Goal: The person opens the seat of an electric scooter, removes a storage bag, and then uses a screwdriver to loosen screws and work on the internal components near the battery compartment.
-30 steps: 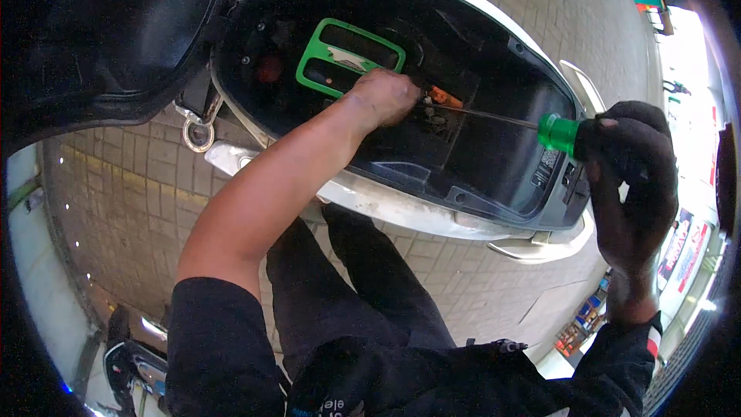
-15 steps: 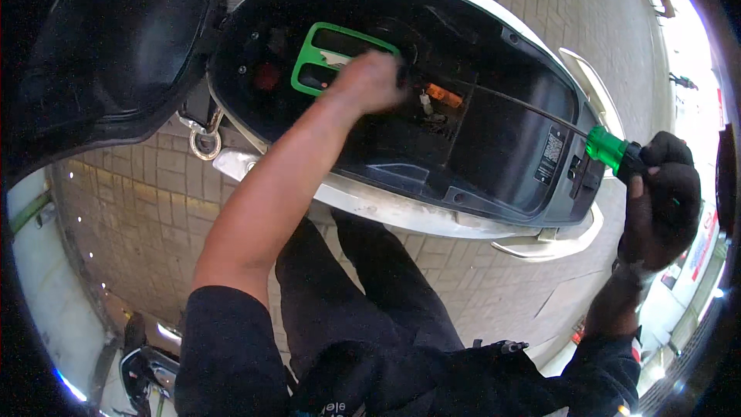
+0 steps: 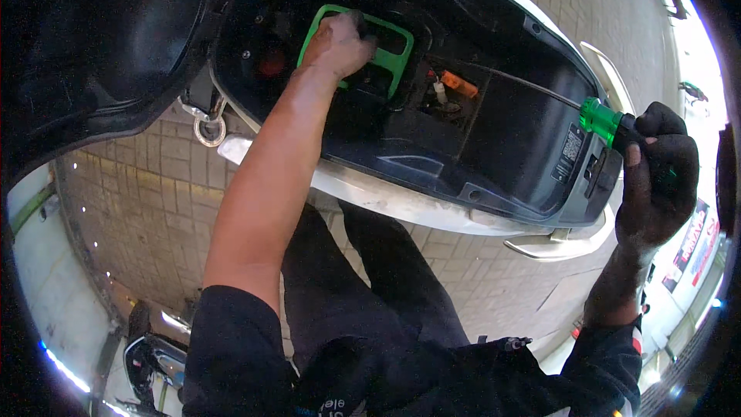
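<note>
Clutching a screwdriver (image 3: 590,113) by its green handle (image 3: 607,123) with the right hand (image 3: 660,166), at picture right: likely light, stiff, best held there. Poising the left hand (image 3: 340,46) over a green panel (image 3: 392,62), upper left; probably rigid, best taken by its rim; cannot tell whether gripping.

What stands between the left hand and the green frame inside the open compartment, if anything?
Nothing visible does: the left hand is over the green frame and hides part of it; whether it touches is unclear. The green-handled tool in the right hand is off to the right.
</note>
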Available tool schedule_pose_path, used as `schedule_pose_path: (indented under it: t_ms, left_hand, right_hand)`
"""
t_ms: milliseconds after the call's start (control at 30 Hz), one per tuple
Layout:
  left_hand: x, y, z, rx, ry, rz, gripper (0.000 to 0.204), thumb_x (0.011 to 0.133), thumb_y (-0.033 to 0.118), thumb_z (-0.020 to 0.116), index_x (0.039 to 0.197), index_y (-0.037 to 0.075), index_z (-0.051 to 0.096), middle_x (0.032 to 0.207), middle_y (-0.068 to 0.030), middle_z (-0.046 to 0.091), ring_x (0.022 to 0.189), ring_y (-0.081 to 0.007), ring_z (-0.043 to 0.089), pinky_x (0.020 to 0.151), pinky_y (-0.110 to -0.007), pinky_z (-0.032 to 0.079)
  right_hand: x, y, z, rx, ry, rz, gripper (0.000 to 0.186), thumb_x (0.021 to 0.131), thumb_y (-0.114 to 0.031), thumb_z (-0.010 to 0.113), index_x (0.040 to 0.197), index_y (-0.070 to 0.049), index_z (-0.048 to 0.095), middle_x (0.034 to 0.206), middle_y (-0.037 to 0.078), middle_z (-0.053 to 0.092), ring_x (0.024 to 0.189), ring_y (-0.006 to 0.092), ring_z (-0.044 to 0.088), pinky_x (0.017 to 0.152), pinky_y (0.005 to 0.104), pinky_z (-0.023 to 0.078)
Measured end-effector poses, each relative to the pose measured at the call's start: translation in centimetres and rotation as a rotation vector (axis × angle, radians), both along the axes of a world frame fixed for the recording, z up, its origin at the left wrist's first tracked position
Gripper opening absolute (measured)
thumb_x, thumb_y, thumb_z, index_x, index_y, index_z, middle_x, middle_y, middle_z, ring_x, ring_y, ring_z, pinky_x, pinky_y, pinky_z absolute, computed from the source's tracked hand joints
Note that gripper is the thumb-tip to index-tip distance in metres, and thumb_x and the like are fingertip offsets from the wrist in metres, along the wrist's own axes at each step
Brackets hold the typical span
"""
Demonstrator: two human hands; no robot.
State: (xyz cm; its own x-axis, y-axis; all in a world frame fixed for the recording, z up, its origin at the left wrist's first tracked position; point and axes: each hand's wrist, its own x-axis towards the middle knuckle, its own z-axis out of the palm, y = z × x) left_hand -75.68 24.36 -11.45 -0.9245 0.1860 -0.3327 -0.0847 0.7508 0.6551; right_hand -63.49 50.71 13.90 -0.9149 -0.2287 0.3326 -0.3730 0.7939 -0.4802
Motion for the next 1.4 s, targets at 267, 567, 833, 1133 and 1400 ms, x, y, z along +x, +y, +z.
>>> schedule_pose_path:
  t_ms: [267, 567, 833, 1133, 1400]
  left_hand:
    - [-0.4, -0.6, -2.4, 0.015, 0.027, -0.003, 0.04, 0.08, 0.028, 0.066, 0.114, 0.005, 0.064, 0.114, -0.0234, 0.063, 0.109, -0.0377, 0.06, 0.092, -0.044, 0.049]
    - [-0.5, -0.3, -2.0, 0.003, 0.091, 0.011, 0.041, 0.079, 0.028, 0.066, 0.113, 0.005, 0.063, 0.113, -0.0244, 0.063, 0.107, -0.0395, 0.06, 0.091, -0.045, 0.05]
    - [-0.2, -0.5, -2.1, 0.026, 0.147, -0.008, 0.035, 0.081, 0.025, 0.061, 0.109, 0.005, 0.064, 0.11, -0.0248, 0.063, 0.105, -0.041, 0.06, 0.091, -0.046, 0.049]
    - [-0.4, 1.3, -0.7, 0.158, 0.239, 0.051, 0.028, 0.088, 0.02, 0.053, 0.109, 0.003, 0.061, 0.11, -0.0256, 0.062, 0.104, -0.042, 0.06, 0.09, -0.048, 0.049]
    - [5.4, 7.4, 9.1, 0.65, 0.721, -0.066, 0.035, 0.089, 0.026, 0.061, 0.117, 0.005, 0.058, 0.098, -0.0152, 0.065, 0.093, -0.0342, 0.063, 0.08, -0.044, 0.051]
  right_hand:
    - [0.1, -0.3, 0.2, 0.021, -0.019, 0.033, 0.015, 0.083, 0.008, 0.063, 0.093, 0.002, 0.054, 0.102, 0.021, 0.061, 0.09, 0.0224, 0.06, 0.08, 0.0321, 0.051]
    - [1.1, 1.0, 0.6, 0.058, -0.104, 0.049, 0.017, 0.084, 0.008, 0.061, 0.095, -0.001, 0.051, 0.114, 0.024, 0.057, 0.103, 0.0239, 0.055, 0.091, 0.0367, 0.045]
    - [-4.0, -3.9, 3.4, 0.349, -0.268, -0.06, 0.029, 0.089, -0.008, 0.063, 0.117, -0.002, 0.058, 0.109, 0.014, 0.066, 0.093, 0.0179, 0.065, 0.082, 0.0304, 0.051]
    - [-11.7, -6.1, 6.7, 0.889, -0.029, 0.645, 0.033, 0.094, -0.034, 0.058, 0.1, -0.003, 0.065, 0.08, 0.015, 0.065, 0.075, 0.0216, 0.064, 0.071, 0.0369, 0.052]
    - [-9.9, -7.6, 6.3, 0.402, -0.675, -0.248, 0.04, 0.088, -0.039, 0.068, 0.1, -0.002, 0.063, 0.078, 0.006, 0.066, 0.051, 0.0109, 0.057, 0.04, 0.023, 0.042]
